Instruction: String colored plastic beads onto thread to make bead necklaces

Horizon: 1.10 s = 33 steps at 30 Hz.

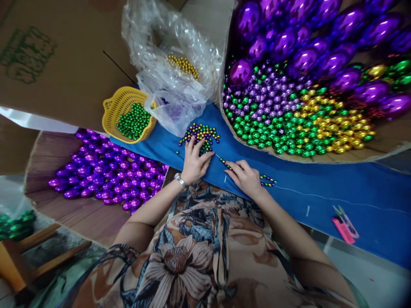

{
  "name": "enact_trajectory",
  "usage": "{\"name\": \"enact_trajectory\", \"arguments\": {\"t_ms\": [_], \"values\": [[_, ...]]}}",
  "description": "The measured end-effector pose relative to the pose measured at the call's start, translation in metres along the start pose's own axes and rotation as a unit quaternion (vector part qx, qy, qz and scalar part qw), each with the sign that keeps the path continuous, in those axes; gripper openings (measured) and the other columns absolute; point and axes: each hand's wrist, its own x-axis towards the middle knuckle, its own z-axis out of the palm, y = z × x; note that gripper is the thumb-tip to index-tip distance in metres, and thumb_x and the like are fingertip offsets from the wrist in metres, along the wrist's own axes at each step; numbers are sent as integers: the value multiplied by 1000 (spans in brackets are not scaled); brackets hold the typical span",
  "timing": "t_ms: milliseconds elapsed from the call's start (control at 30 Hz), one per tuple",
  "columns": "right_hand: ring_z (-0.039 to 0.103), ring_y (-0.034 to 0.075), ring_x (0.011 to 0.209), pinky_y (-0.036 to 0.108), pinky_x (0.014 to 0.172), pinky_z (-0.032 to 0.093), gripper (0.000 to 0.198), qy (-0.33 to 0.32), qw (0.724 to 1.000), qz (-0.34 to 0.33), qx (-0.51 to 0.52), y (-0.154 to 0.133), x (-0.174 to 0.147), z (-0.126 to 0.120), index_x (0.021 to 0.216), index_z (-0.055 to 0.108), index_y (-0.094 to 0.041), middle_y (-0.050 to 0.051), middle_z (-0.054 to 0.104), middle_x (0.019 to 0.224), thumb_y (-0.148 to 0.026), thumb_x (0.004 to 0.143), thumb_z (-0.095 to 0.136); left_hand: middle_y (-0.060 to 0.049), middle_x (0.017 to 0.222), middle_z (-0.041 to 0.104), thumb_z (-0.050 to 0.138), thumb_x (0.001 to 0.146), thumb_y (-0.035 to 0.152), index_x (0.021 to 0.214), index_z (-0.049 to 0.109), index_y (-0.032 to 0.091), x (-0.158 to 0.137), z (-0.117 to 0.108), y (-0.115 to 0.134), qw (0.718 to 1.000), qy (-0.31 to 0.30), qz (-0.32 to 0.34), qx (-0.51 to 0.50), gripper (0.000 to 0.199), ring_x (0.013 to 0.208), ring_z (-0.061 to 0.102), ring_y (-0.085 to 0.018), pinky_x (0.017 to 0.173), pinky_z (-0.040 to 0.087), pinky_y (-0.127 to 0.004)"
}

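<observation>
left hand (193,164) — fingers loosely splayed over mixed beads (205,131) — right hand (247,178) in a pinch on a beaded strand (267,180)

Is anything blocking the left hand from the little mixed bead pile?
Nothing visible: the left hand is right at the near side of the bead pile. The plastic bag lies beyond the pile, not between them.

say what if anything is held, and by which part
The right hand holds a needle strung with beads, by the beaded part; whether the left hand holds anything cannot be told.
</observation>
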Motion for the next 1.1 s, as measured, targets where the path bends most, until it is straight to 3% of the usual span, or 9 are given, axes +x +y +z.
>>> {"name": "enact_trajectory", "arguments": {"t_ms": [367,533,700,967,1100], "values": [[60,8,71,20,60,40,35,12,1000,-25,-2,0,2,6,120,68,-25,3,66,93,-44,96,50,-7,144,45,55,90,29,107,70,29,-3,0,-3,999,27,27,-8,23,147,18,-33,115,23,-63],[60,7,68,21,58,39,33,27,998,-45,-22,1,2,2,117,69,-26,2,66,91,-44,96,51,-5,146,44,54,91,32,108,70,29,-3,1,-4,1000,3,5,-22,24,148,17,-34,115,22,-63],[60,9,68,22,59,40,38,1,999,-32,-32,-5,9,5,120,68,-24,4,67,92,-46,97,49,-5,144,45,54,92,33,104,72,30,-3,2,0,999,10,20,-28,22,147,18,-34,115,22,-64],[63,10,80,19,72,46,37,32,999,-29,21,-3,10,8,120,67,-21,6,67,94,-44,96,51,-9,143,47,51,94,37,116,66,24,6,-6,-2,998,-2,-10,-70,29,148,19,-30,118,26,-58],[63,11,84,19,75,47,39,33,998,-32,45,-3,10,2,121,66,-21,6,67,97,-45,95,53,-8,141,50,53,94,41,101,70,23,13,-10,-6,995,-21,-13,-100,26,147,23,-30,119,25,-57]]}}
